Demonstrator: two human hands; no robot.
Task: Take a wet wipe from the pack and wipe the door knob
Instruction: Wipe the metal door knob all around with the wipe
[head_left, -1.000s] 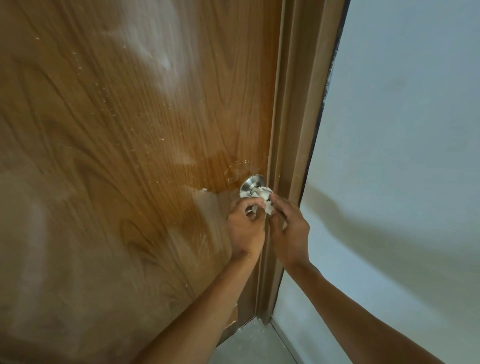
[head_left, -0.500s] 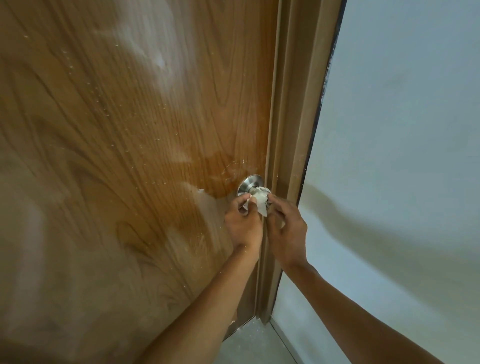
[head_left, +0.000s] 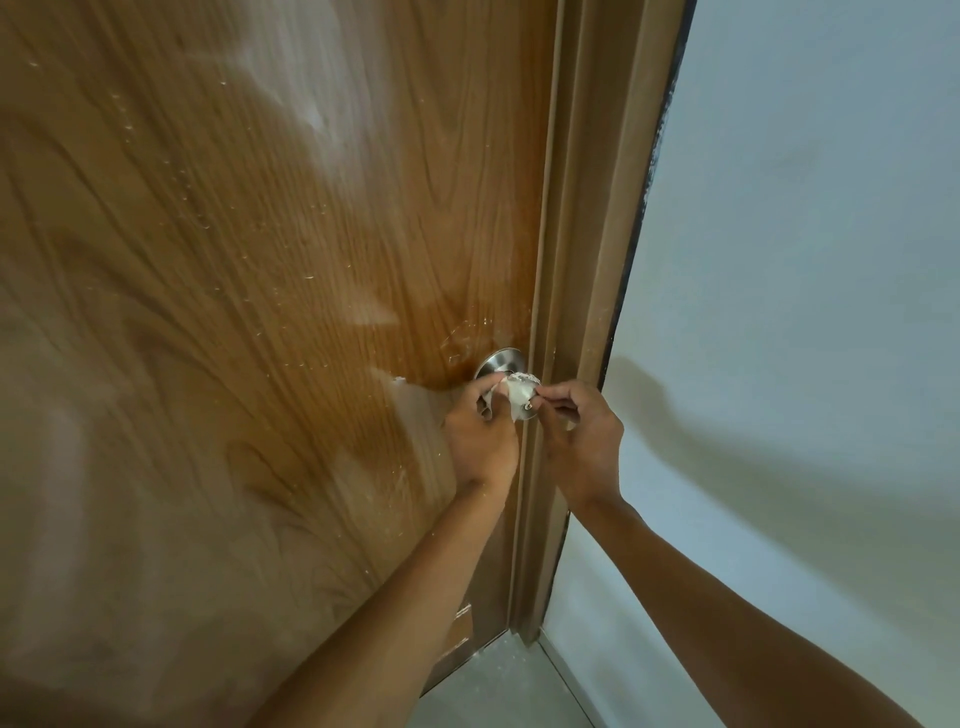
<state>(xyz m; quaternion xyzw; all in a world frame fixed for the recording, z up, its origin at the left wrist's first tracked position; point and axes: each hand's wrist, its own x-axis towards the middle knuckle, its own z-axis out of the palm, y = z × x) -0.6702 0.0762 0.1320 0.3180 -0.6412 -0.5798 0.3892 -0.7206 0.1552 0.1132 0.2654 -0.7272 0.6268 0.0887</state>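
A silver door knob (head_left: 497, 362) sits on the wooden door (head_left: 260, 312) close to its right edge; only its round base plate shows, the ball is wrapped in a white wet wipe (head_left: 518, 397). My left hand (head_left: 480, 439) pinches the wipe's left side with curled fingers. My right hand (head_left: 579, 441) pinches the wipe's right side at the knob's front. Both hands are raised to the knob from below. The wipe pack is out of view.
The brown door frame (head_left: 576, 312) runs down just right of the knob. A pale wall (head_left: 805, 312) fills the right side. A strip of grey floor (head_left: 498, 686) shows at the bottom by the door's foot.
Both hands have stayed on the knob, working the wipe around it; the wipe now covers the ball more fully, and my right fingers have shifted to the front of it.
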